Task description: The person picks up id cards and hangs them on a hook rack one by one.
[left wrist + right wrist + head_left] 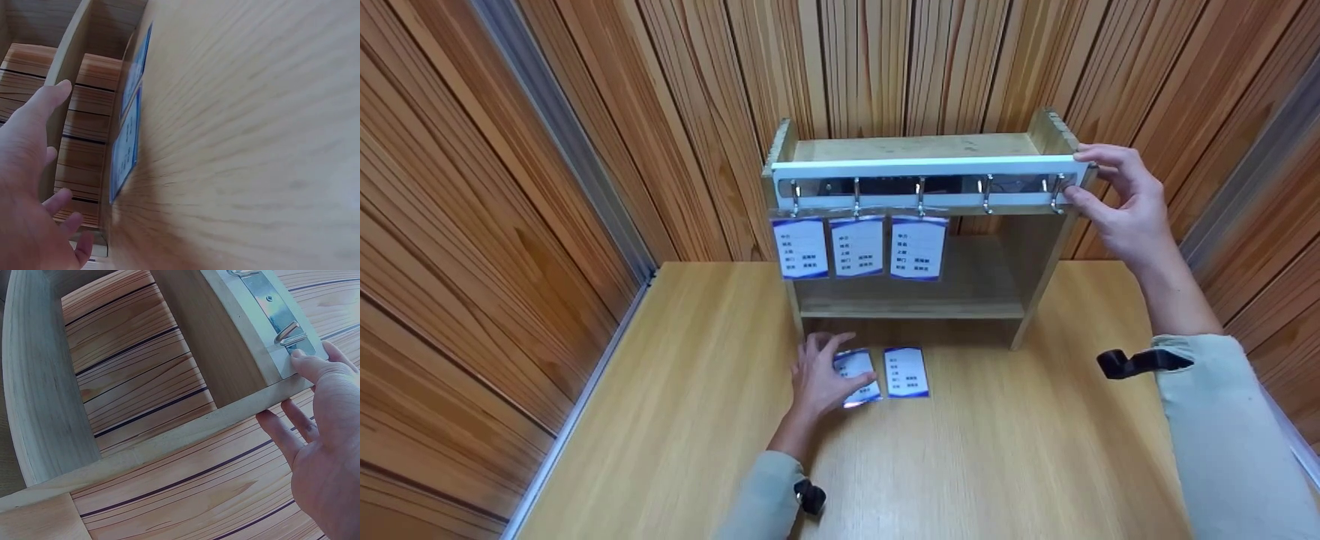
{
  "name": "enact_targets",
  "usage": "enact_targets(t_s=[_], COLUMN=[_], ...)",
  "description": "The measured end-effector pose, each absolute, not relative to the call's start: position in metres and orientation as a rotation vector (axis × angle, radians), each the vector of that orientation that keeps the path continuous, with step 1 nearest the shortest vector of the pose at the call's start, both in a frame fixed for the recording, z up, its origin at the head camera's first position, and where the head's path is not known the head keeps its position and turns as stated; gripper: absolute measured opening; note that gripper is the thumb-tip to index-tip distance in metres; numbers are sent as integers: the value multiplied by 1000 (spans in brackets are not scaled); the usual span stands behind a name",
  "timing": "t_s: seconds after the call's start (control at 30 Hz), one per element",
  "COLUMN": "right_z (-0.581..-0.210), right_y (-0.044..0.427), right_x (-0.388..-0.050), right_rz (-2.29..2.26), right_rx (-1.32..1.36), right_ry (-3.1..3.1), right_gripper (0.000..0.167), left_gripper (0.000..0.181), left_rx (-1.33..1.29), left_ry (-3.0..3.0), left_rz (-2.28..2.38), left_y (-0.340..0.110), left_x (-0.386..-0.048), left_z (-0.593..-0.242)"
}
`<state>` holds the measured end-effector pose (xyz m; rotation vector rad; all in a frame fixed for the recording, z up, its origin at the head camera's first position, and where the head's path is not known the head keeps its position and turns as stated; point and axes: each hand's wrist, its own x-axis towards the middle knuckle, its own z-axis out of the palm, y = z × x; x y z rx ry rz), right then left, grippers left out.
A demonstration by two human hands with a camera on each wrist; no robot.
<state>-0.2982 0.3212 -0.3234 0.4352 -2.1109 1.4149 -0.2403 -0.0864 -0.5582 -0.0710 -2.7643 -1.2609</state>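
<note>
On the table [1005, 442], cards [906, 372] lie lengthwise toward the shelf [913, 309].

Free tabletop [997, 435] right of cards [907, 367], shelf [911, 309] as barrier behind.

Noted on flat light-brown wooden table [1005, 450]: boxy pale wooden shelf [915, 309]. Across its upper front: long white-edged rail [952, 165]. Hanging from three leftmost curved metal hooks [856, 196]: three rectangular white-and-blue cards [856, 247]. Before shelf, on table: two matching cards [907, 372], side by side. Behind shelf: brown wood-plank wall [870, 67].

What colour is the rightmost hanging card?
The card is white with blue top and bottom, clearest in head view.
</note>
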Motion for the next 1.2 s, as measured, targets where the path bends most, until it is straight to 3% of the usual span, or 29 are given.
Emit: enact_targets(t_s=[0.97,1.2], right_z=[-325,-324], right_y=[321,321], right_x=[-297,-298], right_rz=[1413,1413], right_rx=[455,464], right_ry=[-2099,-2095], right_gripper=[43,43], left_gripper=[71,63], left_rx=[60,41], left_ry=[-2916,-2940], left_rz=[-1034,-986], left_y=[-77,-76], left_x=[-245,-245], left_z=[-576,-575])
